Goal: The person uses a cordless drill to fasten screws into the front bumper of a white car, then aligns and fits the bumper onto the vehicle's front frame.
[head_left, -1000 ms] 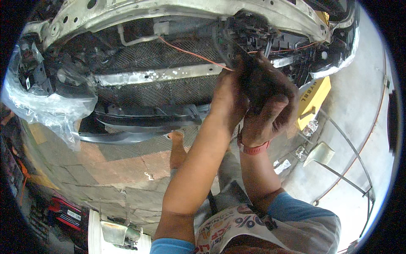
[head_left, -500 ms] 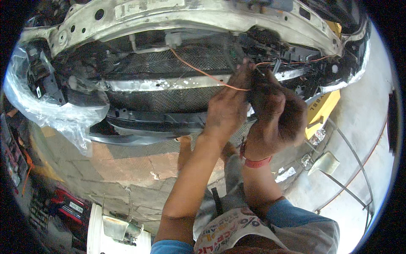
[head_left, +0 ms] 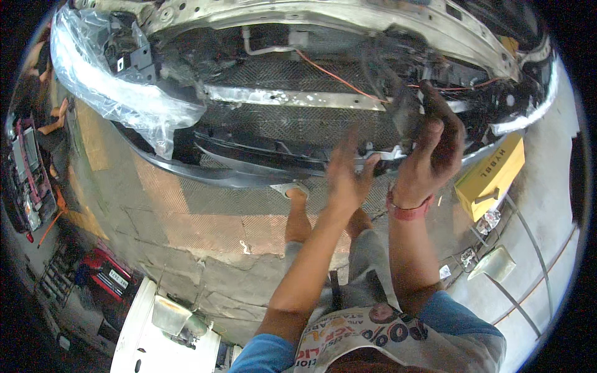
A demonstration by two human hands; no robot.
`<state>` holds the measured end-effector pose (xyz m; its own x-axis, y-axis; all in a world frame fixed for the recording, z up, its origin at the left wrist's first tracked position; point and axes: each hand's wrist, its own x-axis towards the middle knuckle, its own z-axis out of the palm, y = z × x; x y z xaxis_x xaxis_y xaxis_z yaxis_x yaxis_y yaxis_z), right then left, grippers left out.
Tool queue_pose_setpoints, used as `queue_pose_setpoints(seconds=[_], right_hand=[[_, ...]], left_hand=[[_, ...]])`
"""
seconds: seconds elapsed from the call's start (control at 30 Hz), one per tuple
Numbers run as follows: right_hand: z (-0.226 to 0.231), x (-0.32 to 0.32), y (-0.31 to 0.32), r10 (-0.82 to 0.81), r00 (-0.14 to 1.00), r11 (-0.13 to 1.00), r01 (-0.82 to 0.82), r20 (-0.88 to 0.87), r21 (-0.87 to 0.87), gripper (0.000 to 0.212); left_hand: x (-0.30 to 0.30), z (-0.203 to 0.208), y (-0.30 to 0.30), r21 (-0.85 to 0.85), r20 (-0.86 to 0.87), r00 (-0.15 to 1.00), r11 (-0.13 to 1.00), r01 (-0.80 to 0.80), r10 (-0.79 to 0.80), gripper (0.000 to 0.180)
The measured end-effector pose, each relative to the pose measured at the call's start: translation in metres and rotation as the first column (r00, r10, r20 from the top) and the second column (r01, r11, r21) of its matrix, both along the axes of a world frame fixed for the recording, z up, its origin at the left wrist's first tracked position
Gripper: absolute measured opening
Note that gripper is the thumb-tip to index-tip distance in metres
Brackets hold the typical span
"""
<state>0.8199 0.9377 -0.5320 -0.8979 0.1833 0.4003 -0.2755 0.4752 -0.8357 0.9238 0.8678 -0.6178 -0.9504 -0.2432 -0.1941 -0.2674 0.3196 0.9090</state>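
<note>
My left hand is in front of the car's open front end, blurred, its fingers stretched and thumb apart, with nothing seen in it. Higher and to the right is my right hand, a red band on its wrist; its fingers curve upward and the thumb stands apart, with no held thing visible. A blurred dark shape lies just left of its fingertips; I cannot make out what it is. A thin orange wire runs across the dark mesh grille and passes behind the right hand's fingers.
Clear plastic film covers the car's left corner. A pale metal crossbeam spans the top, and a dark bumper lip curves below. To the right stand a yellow box and a metal-framed stand. Other vehicles are behind me.
My hands were close together at the orange wire. Now they are apart, the left lowered away from the wire with fingers spread. The view has shifted, and the car appears farther right.
</note>
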Motion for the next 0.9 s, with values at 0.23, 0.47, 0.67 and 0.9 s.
queue_pose_setpoints(seconds=[0.23,0.47,0.67,0.9], right_hand=[[0.008,0.032,0.014,-0.001,0.999,0.992,0.007,0.046,-0.130,0.033],[0.018,0.037,0.021,0.056,0.992,0.980,-0.032,0.116,-0.196,0.030],[0.003,0.007,0.006,0.111,0.993,0.994,-0.111,-0.031,0.008,0.027],[-0.006,-0.002,-0.015,-0.075,0.996,0.938,0.057,-0.039,-0.341,0.035]], left_hand=[[0.126,-0.009,-0.015,-0.026,0.317,0.949,1.000,0.000,0.008,0.061],[0.226,-0.028,-0.041,-0.138,0.357,0.927,0.975,0.176,-0.117,0.055],[0.327,-0.032,-0.031,-0.136,0.686,0.701,0.913,0.385,-0.193,0.063],[0.373,-0.036,-0.019,-0.093,0.742,0.634,0.903,0.419,-0.218,0.057]])
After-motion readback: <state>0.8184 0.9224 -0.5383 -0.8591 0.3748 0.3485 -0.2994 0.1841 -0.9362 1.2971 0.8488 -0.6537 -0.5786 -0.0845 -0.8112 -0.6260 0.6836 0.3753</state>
